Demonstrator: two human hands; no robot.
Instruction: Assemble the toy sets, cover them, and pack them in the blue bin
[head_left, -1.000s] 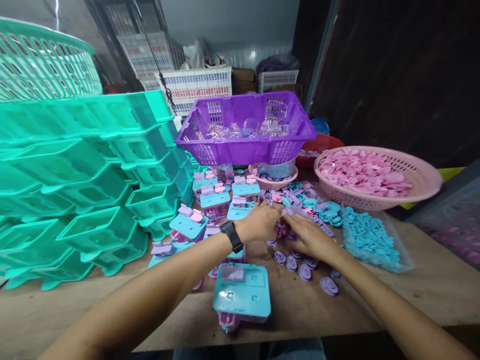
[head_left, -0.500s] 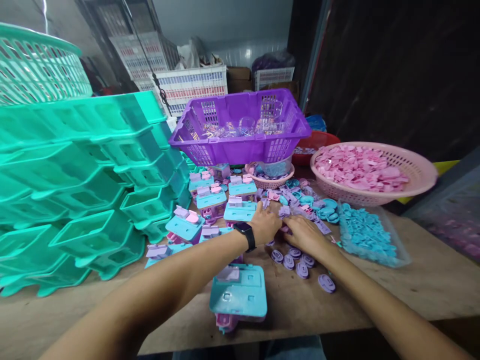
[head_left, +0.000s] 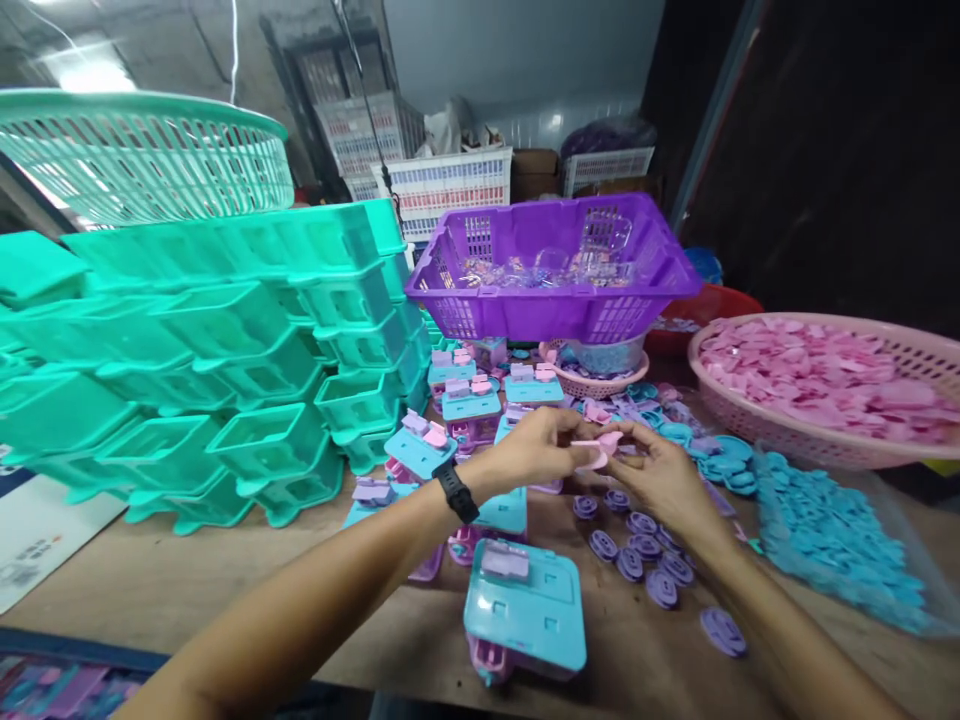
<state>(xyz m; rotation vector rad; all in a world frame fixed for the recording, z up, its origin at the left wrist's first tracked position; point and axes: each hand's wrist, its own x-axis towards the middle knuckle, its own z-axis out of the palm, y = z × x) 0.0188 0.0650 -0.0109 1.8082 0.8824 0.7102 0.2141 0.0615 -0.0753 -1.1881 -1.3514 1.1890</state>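
Note:
A small pink plastic piece [head_left: 600, 448] is held up between both hands above the table; its exact kind I cannot make out. My left hand [head_left: 534, 452], with a black watch on the wrist, pinches it from the left. From the other side, the fingers of my right hand [head_left: 663, 484] close on it. Under and beside the hands lie several purple oval pieces [head_left: 630, 563]. Nearest me stands a toy box with a turquoise lid [head_left: 525, 605], a lilac part on its top and pink parts below. More such boxes [head_left: 421, 446] stand to the left of my hands.
Stacked green bins [head_left: 255, 430] fill the left, topped by a green basket [head_left: 187, 160]. A purple crate [head_left: 555, 312] stands at the back. On the right are a pink basket [head_left: 750, 420] of pink pieces and a clear bag [head_left: 840, 530] of blue pieces.
Both hands have come up from the loose parts, now with the pink piece between them. The view has turned left, and more of the green bins shows.

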